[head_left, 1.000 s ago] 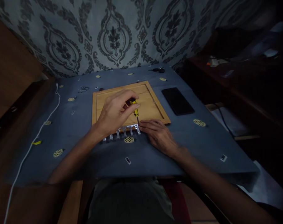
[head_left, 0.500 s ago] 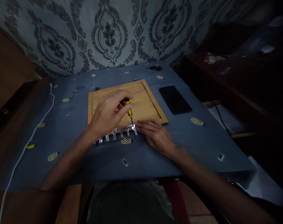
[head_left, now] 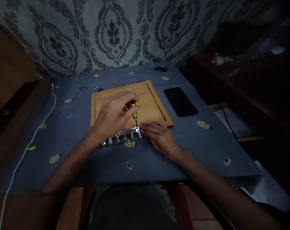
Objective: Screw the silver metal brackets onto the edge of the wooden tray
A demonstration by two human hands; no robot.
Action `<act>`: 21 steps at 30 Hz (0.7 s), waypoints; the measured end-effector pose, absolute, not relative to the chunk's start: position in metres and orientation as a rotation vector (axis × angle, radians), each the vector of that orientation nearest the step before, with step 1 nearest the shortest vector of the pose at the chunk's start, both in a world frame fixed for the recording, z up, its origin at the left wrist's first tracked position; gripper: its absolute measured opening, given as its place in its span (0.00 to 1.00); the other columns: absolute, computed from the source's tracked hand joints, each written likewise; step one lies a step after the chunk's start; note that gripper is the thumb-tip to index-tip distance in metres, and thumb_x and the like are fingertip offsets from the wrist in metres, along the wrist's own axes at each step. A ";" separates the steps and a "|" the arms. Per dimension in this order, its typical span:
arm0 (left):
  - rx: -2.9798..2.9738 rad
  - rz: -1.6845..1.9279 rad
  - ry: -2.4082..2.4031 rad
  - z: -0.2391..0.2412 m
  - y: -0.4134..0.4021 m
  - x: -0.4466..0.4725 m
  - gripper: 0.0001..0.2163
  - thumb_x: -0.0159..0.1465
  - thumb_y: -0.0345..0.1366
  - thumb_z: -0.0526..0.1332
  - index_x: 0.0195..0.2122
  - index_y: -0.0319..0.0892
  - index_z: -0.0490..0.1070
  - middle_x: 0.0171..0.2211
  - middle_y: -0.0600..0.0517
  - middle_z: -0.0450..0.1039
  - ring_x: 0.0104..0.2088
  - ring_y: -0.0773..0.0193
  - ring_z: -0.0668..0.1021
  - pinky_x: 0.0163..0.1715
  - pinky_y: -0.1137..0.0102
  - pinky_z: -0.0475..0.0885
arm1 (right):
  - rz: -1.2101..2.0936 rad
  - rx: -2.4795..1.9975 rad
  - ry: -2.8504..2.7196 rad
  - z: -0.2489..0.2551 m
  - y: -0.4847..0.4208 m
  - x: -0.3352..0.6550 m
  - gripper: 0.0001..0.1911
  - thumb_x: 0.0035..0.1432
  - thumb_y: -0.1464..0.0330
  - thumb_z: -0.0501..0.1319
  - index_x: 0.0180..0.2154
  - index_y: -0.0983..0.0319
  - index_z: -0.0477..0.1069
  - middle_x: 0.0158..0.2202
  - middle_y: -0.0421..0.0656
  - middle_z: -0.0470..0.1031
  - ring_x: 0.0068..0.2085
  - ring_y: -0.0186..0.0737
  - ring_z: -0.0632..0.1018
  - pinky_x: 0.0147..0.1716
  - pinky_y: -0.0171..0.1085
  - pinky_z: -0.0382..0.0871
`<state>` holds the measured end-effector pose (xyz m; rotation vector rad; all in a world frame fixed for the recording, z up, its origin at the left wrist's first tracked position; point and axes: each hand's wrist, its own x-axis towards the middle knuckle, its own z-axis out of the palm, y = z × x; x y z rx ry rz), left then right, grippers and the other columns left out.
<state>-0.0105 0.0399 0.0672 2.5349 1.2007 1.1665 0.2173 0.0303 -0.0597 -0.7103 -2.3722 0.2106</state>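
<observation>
A yellow and black screwdriver (head_left: 135, 111) is gripped near its top by my left hand (head_left: 112, 110), thumb and fingers closed around the handle. It stands nearly upright, its tip at the right end of a shiny metal rail with several hooks (head_left: 125, 135). The rail runs along the near edge of a framed wooden board (head_left: 145, 99), hooks pointing toward me. My right hand (head_left: 160, 137) lies at the board's near right side, fingers stretched out, fingertips touching the rail's right end. Its thumb is hidden. My left forearm covers part of the rail's left end.
A black phone (head_left: 180, 101) lies right of the board. Dark keys or a similar small item (head_left: 162, 68) sit at the back, and small metal bits (head_left: 81, 89) at the back left. A white cable (head_left: 37, 134) runs along the left. Patterned blue cloth (head_left: 154, 172) covers the table.
The view has shifted slightly. The screwdriver has turned a little in my left hand and looks more upright. Both hands keep their places at the rail.
</observation>
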 end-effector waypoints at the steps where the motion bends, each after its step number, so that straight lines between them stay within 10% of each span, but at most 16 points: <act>1: 2.534 1.162 1.199 0.067 0.039 -0.010 0.02 0.68 0.32 0.65 0.41 0.42 0.76 0.38 0.52 0.80 0.35 0.67 0.80 0.36 0.74 0.76 | 0.209 -0.715 -2.372 -0.059 0.030 0.217 0.21 0.67 0.80 0.54 0.54 0.58 0.78 0.54 0.46 0.83 0.57 0.46 0.81 0.55 0.50 0.74; 21: 2.603 1.166 1.106 0.054 0.034 0.004 0.07 0.73 0.35 0.61 0.48 0.40 0.77 0.40 0.49 0.80 0.39 0.63 0.82 0.39 0.70 0.76 | 0.228 -0.745 -2.396 -0.060 0.030 0.217 0.30 0.61 0.83 0.56 0.59 0.53 0.76 0.54 0.45 0.83 0.57 0.47 0.81 0.56 0.53 0.75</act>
